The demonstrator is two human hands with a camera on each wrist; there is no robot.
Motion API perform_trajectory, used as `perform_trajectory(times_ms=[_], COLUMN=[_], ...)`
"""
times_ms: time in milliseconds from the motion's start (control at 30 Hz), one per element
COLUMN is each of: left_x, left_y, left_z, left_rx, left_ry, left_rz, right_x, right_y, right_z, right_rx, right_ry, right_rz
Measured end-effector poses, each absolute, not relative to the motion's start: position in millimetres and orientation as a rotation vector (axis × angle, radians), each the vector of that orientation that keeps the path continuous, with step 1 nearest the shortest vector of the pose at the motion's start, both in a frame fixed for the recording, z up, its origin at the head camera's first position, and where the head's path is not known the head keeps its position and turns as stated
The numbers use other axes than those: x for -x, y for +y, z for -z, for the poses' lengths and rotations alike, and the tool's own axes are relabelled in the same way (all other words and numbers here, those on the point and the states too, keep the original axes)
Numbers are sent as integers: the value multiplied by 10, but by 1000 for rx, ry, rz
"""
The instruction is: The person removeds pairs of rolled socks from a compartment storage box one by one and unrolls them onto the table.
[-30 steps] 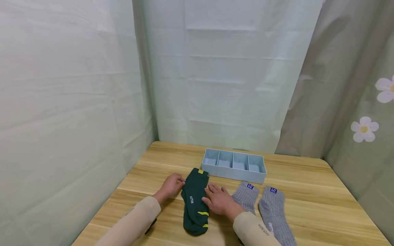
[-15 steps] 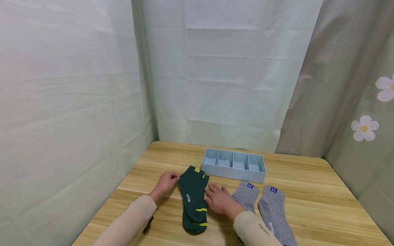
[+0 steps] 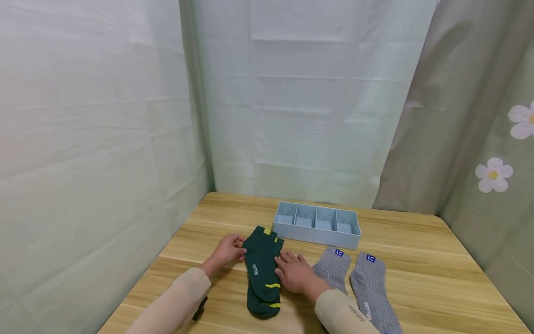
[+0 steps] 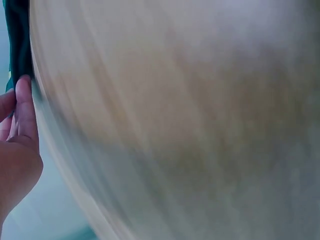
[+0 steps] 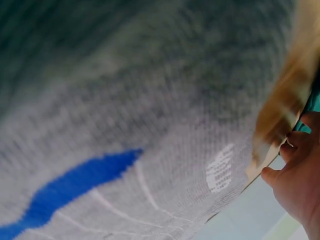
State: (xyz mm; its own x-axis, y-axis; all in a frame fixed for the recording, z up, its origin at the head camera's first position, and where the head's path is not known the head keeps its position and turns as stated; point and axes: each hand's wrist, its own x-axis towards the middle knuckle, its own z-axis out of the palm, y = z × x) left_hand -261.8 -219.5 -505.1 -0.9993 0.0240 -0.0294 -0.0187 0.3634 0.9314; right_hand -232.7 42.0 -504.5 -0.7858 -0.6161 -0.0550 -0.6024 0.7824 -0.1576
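A pair of dark green socks (image 3: 261,266) with yellow stripes lies flat on the table, one overlapping the other, cuffs pointing away. At the left edge of the upper sock, near its heel, are the fingertips of my left hand (image 3: 228,249); the left wrist view also has this hand (image 4: 20,140) against the dark fabric. My right hand (image 3: 295,271) rests with extended fingers along the right edge of the pair. Two grey ribbed socks, a left one (image 3: 333,266) partly hidden by my right forearm and a right one (image 3: 373,292), lie beside it.
A pale blue organizer box (image 3: 317,234) with several compartments stands behind the socks on the wooden table (image 3: 438,269). Light cloth hangs along the back and left, and a flowered curtain (image 3: 494,176) hangs on the right.
My left hand pulled the upper green sock's cuff to the left, so the pair lies straighter and flatter. Since then its fingers have loosened at the edge. My right hand has barely moved.
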Motion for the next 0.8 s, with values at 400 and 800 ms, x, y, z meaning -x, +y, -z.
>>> perform_trajectory(times_ms=[400, 800], left_x=[2594, 2557], left_y=[-2424, -2633], left_z=[4999, 4973], left_rx=[72, 138], left_ry=[2541, 2530], left_rz=[-1794, -1750], right_x=[2307, 2207], right_y=[392, 245], right_z=[4979, 4970], right_rx=[967, 1028], right_ry=[2854, 2871], right_rz=[203, 203])
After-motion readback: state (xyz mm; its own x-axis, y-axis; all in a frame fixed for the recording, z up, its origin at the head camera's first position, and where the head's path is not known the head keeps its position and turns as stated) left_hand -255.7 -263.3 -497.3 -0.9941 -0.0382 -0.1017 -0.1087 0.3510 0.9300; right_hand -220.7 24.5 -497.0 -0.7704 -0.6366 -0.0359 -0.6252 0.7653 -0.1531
